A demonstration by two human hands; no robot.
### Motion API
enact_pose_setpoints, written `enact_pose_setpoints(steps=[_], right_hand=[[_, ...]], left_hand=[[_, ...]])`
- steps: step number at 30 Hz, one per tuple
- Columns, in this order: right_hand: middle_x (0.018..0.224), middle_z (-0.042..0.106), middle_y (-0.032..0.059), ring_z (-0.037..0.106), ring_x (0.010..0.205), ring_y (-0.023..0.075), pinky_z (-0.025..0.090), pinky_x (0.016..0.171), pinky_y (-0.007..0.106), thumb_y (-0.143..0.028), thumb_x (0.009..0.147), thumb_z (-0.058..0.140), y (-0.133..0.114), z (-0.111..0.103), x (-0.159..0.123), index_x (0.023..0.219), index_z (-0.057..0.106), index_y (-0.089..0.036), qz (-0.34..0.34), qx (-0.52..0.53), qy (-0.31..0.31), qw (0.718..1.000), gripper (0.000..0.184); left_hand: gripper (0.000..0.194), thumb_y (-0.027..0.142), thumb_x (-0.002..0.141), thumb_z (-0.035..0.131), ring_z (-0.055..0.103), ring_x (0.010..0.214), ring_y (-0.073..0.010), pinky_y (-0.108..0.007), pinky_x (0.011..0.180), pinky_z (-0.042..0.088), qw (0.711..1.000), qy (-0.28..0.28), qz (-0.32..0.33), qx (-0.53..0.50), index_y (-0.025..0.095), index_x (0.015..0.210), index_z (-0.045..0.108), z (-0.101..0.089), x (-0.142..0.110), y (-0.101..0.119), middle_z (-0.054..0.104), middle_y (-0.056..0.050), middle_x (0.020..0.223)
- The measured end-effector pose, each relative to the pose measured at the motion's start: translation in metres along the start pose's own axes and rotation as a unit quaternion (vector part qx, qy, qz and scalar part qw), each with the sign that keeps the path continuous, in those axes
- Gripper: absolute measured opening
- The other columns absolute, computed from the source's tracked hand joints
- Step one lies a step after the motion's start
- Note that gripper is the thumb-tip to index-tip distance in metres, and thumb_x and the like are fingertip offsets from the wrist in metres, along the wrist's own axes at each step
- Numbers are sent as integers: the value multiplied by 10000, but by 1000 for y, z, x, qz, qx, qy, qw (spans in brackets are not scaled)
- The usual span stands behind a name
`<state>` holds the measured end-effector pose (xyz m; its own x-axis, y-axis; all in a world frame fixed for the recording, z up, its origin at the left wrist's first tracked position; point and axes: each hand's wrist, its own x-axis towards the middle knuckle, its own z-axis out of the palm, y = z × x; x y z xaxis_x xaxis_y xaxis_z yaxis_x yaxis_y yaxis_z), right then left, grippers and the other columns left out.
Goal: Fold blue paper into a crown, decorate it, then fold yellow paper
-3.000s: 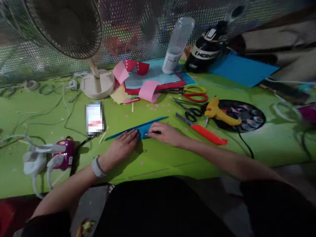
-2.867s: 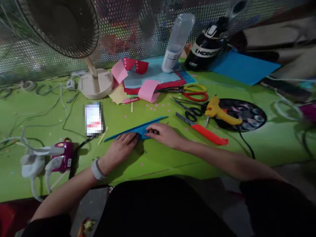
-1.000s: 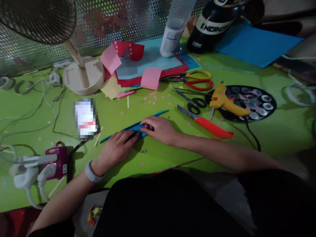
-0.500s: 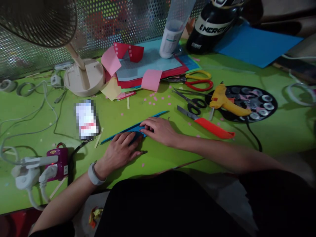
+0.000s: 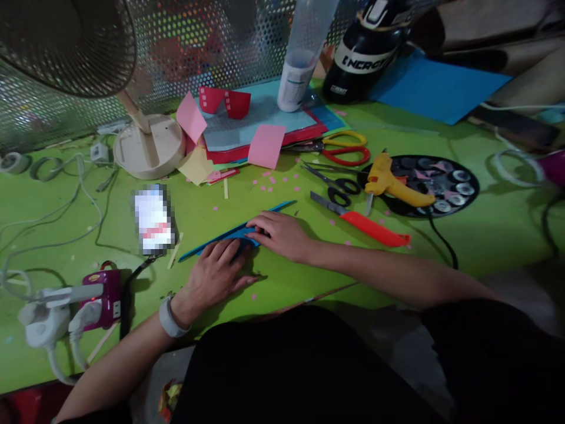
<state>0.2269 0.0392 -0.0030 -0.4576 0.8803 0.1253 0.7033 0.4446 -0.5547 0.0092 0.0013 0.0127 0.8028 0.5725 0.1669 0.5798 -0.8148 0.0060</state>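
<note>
The folded blue paper (image 5: pixel 238 231) lies on the green table (image 5: pixel 291 277) in front of the person's body, a long narrow piece slanting up toward the right. The left hand (image 5: pixel 217 268) rests palm down over its near edge, its fingers laid on the paper and its thumb spread wide toward the right. A pale band (image 5: pixel 171 318) circles that wrist. The right hand (image 5: pixel 279 234) is just beside it, its thumb and curled fingers narrowed together at the middle of the paper; the fingertips are shadowed, so whether they pinch the paper I cannot tell.

Beyond the paper, small pink scraps (image 5: pixel 271 181) dot the table. To the right lie a cutter with a red handle (image 5: pixel 375 228), black-handled scissors (image 5: pixel 339 191), and a yellow glue gun (image 5: pixel 392 182) partly over a dark oval tray (image 5: pixel 445 201). Scissors with red and yellow handles (image 5: pixel 346 155) lie farther back, next to a stack of coloured sheets (image 5: pixel 260 132) that bears red cut paper (image 5: pixel 238 104) and a clear bottle (image 5: pixel 295 79). A black bottle (image 5: pixel 359 68) stands near a large blue sheet (image 5: pixel 441 88). To the left are a phone (image 5: pixel 153 221), a fan (image 5: pixel 150 144) and a purple socket block (image 5: pixel 105 306) with white plugs.
</note>
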Motion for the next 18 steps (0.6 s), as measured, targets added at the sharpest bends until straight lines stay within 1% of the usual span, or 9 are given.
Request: enact_pose_setpoints(steps=[3, 5, 8, 10, 14, 18], right_hand=[[1002, 687, 94, 627, 957, 211, 484, 860, 345, -374, 986, 489, -3, -8, -7, 1075, 675, -174, -28, -26, 29, 999, 288], [1113, 682, 139, 608, 1058, 253, 472, 921, 409, -411, 993, 457, -6, -11, -17, 1152, 671, -151, -77, -65, 33, 994, 372], [1336, 589, 207, 533, 1230, 316, 439, 995, 492, -503, 978, 440, -8, -6, -34, 1290, 605, -92, -164, -125, 16, 978, 542], [1408, 527, 225, 481, 1301, 331, 406, 1047, 518, -555, 975, 395, -7, 1, -43, 1320, 575, -48, -197, -160, 12, 967, 639], [1419, 509, 229, 432, 1356, 340, 361, 1103, 539, -602, 977, 315, -3, 7, -51, 1315, 563, 10, -218, -208, 18, 953, 742], [1411, 511, 237, 410, 1376, 347, 367, 1101, 541, -590, 970, 370, 0, 1, -58, 1300, 578, 15, -207, -230, 22, 951, 719]], left_hand=[[597, 599, 960, 401, 568, 1130, -291, -422, 940, 476, 1000, 1, -4, 3, 141, 1297, 581, 1, -1, -1, 614, -159, 1199], [627, 626, 956, 374, 572, 1112, -291, -422, 923, 481, 1000, 7, -3, 6, 140, 1290, 586, 3, -1, -1, 616, -160, 1192], [593, 609, 962, 386, 576, 1102, -291, -419, 906, 484, 1000, 11, 0, 6, 144, 1256, 606, 5, -2, -1, 609, -159, 1209], [568, 589, 963, 408, 574, 1108, -296, -423, 910, 484, 1000, 7, 2, 11, 139, 1246, 609, 5, -2, -1, 606, -161, 1220], [577, 590, 956, 425, 568, 1119, -298, -431, 922, 488, 1000, -8, 2, 16, 142, 1283, 583, 3, -1, -1, 611, -160, 1214], [544, 570, 966, 422, 575, 1110, -294, -428, 904, 499, 1000, -14, -2, 20, 153, 1275, 583, 0, 0, -1, 620, -149, 1209]])
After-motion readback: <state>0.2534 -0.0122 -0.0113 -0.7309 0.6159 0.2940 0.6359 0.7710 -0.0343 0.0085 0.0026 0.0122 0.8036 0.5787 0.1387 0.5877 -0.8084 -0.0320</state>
